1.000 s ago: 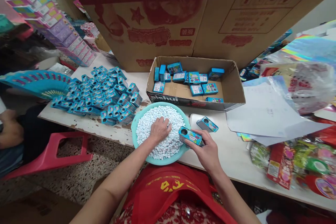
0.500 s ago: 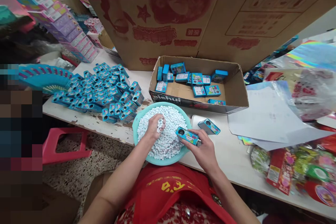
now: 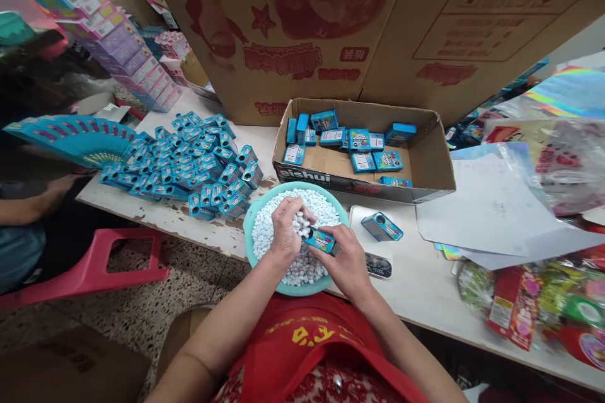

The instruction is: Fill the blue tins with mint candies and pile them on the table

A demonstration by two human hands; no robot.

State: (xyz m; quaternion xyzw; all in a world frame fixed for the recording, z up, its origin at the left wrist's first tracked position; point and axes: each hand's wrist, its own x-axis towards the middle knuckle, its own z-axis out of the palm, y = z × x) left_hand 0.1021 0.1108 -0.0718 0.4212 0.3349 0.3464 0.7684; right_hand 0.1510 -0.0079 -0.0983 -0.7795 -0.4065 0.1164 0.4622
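Note:
My left hand [image 3: 288, 227] is cupped around a small heap of white candies [image 3: 301, 223] above the teal basin [image 3: 250, 233], which is full of the same candies. In my right hand [image 3: 347, 255] is a small blue candy box [image 3: 320, 240], tilted, its round hole facing the candies in my left palm. The two hands meet over the basin. Just right of it, another blue box [image 3: 382, 227] with a round hole stands on a white scale [image 3: 378, 264], whose dark panel shows beside my right wrist.
Behind the basin sits a cardboard tray [image 3: 425, 138] with several blue boxes in it. Many blue boxes [image 3: 189, 157] with holes crowd the table's left. A large carton [image 3: 331, 31] walls off the back. Papers [image 3: 477, 201] and wrapped goods lie right. A person's arm [image 3: 38, 201] shows left.
My left hand has lifted a handful of candies out of the basin. My right hand has brought the blue box leftward to meet it, uncovering the scale's panel.

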